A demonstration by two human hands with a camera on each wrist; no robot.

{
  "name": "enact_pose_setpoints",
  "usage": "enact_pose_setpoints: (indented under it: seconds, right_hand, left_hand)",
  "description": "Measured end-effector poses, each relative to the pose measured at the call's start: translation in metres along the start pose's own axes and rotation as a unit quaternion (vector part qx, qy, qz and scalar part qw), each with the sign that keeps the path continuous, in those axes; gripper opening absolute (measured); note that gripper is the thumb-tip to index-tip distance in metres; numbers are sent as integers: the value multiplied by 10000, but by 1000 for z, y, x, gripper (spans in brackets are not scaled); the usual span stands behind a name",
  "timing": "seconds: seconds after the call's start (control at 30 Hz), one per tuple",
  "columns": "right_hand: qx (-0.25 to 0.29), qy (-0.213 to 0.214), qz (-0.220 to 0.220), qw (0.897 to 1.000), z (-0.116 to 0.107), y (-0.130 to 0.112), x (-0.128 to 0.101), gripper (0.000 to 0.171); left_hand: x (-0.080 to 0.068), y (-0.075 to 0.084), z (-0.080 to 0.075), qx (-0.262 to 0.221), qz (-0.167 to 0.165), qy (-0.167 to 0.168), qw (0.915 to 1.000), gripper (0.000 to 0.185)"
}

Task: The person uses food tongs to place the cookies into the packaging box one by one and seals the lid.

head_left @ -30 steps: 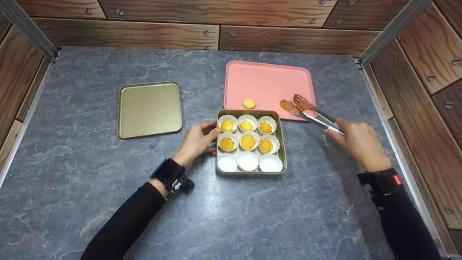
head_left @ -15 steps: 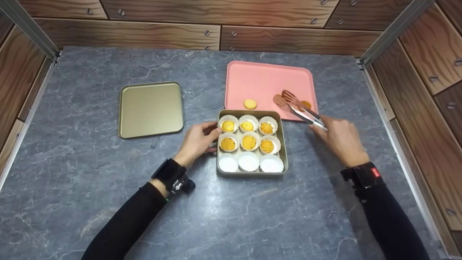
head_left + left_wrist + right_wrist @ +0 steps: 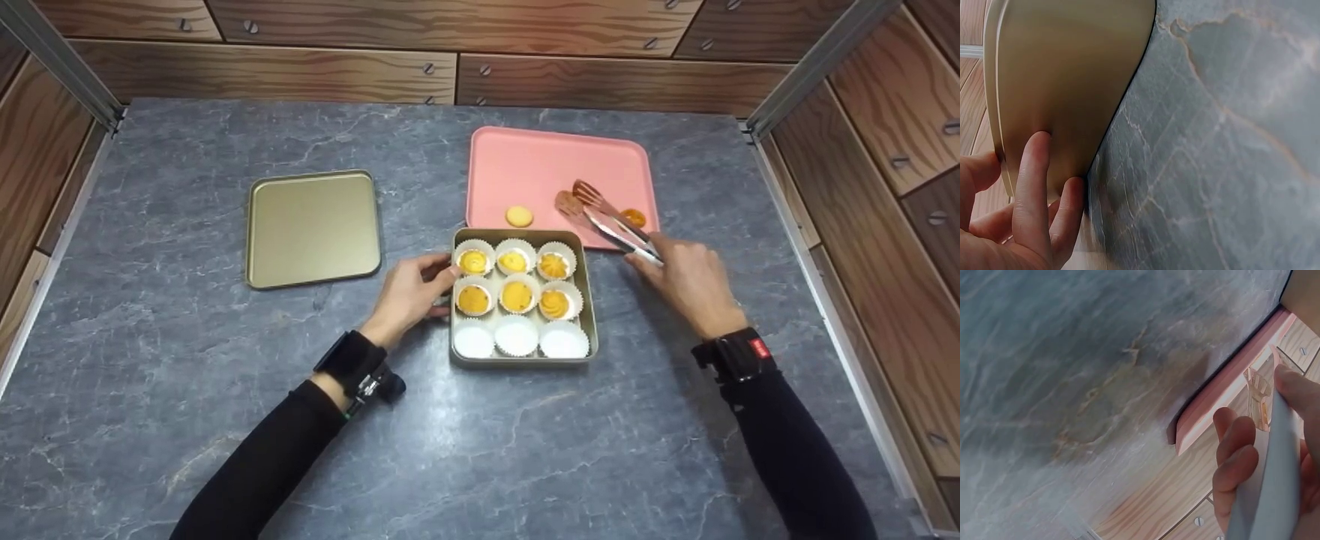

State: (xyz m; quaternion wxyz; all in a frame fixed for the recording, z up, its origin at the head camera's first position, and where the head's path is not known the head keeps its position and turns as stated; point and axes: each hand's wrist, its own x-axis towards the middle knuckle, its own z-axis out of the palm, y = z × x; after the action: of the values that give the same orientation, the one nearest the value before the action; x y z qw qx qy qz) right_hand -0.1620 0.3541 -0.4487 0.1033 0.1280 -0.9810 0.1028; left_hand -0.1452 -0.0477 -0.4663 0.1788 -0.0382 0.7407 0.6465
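Observation:
My left hand [image 3: 409, 292] rests against the left wall of a gold cookie tin [image 3: 523, 361]; in the left wrist view its fingertips touch the outer wall and the thumb is at the rim. White paper cups fill the tin in three rows. The far two rows hold yellow and golden cookies; three bare cups [image 3: 515, 336] form the near row. With my right hand [image 3: 686, 281] I hold serving tongs [image 3: 619, 229], their brown slotted heads apart and low over a pink tray [image 3: 555, 154]. A pale round cookie [image 3: 519, 217] and an orange cookie [image 3: 633, 218] lie on the tray.
A square gold tin lid [image 3: 313, 229] lies on the grey marbled table [image 3: 420, 465], left of the tin. The tray's near edge sits right behind the tin. Wood-patterned walls [image 3: 300, 71] and metal corner posts [image 3: 814, 67] bound the back and sides.
My right hand and the tongs have moved left over the tray. The right orange cookie now shows clear of them; the left one no longer shows. My left hand and the tin have stayed put.

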Motion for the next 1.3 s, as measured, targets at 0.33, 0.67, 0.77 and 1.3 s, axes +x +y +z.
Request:
enact_pose_setpoints:
  seconds: [0.33,0.67,0.77,1.3]
  right_hand:
    - [99,-78,51,9999,2,3,5,32]
    - [444,-145,127,9988,5,7,2,29]
    - [473,-154,128,9987,4,7,1,31]
    - [555,414,-48,9976,-19,-1,-13,45]
  left_hand:
    - [1,0,0,-1,1,-46,10000,50]
    - [0,1,0,62,4,-45,10000,52]
    - [0,0,-1,52,12,-57,10000,52]
    - [-1,1,0,160,20,-5,9999,50]
